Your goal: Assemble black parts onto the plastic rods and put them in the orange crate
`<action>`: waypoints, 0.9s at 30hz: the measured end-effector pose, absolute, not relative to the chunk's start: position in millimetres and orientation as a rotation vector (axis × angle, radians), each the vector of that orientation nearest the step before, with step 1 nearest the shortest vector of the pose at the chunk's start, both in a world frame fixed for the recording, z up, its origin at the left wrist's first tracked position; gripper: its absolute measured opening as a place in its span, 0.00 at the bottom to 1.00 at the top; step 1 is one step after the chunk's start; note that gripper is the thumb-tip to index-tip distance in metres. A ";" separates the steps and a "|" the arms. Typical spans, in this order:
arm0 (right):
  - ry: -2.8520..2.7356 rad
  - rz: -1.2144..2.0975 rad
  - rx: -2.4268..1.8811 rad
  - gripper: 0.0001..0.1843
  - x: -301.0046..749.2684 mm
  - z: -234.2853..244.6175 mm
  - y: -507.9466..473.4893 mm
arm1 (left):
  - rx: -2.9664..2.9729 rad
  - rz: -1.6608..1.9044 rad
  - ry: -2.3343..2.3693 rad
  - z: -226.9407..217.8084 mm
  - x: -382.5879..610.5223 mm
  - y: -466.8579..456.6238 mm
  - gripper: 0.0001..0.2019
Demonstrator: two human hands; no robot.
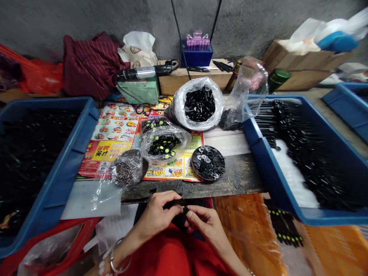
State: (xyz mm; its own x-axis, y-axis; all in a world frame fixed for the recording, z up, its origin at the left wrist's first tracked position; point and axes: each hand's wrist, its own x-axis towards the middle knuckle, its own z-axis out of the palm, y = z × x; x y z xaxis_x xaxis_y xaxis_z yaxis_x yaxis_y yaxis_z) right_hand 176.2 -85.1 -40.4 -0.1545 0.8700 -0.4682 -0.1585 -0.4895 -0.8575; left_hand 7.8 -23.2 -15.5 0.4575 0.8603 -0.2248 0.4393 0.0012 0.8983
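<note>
My left hand (156, 216) and my right hand (202, 226) are together above my red lap, at the bottom middle. Both pinch a small black plastic part (184, 210), and the fingers hide much of it. A dark strip or cloth (179, 220) lies under the hands, and I cannot tell what it is. A thin metal bangle (119, 257) circles my left wrist. The nearest thing ahead of the hands is a worn wooden bench edge (152, 191).
Blue trays (266, 161) of long black parts flank the bench, with another blue tray (48, 161) on the left. On a printed flyer (115, 130) stand plastic bags of black pieces (199, 103), a bag of screws (125, 172) and a round dish of black discs (208, 163).
</note>
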 end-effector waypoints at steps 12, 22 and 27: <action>-0.766 1.813 -1.290 0.27 176.1 -45.1 -86.1 | 1.691 0.507 1.117 -14.2 7.8 -23.1 0.07; -0.701 1.825 -1.284 0.26 177.0 -44.4 -85.8 | 1.770 0.539 1.112 -15.2 8.3 -25.9 0.08; -0.679 1.822 -1.275 0.25 176.3 -50.0 -88.2 | 1.792 0.531 1.100 -14.2 9.2 -25.2 0.08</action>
State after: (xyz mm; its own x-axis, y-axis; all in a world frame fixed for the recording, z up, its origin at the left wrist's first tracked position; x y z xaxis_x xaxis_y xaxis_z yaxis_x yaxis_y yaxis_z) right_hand 176.3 -88.2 -50.0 -0.1783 0.8407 -0.5113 -0.3016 -0.5413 -0.7849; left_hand 9.2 -25.2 -14.2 0.5041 0.8575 -0.1028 0.4529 -0.1611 0.8769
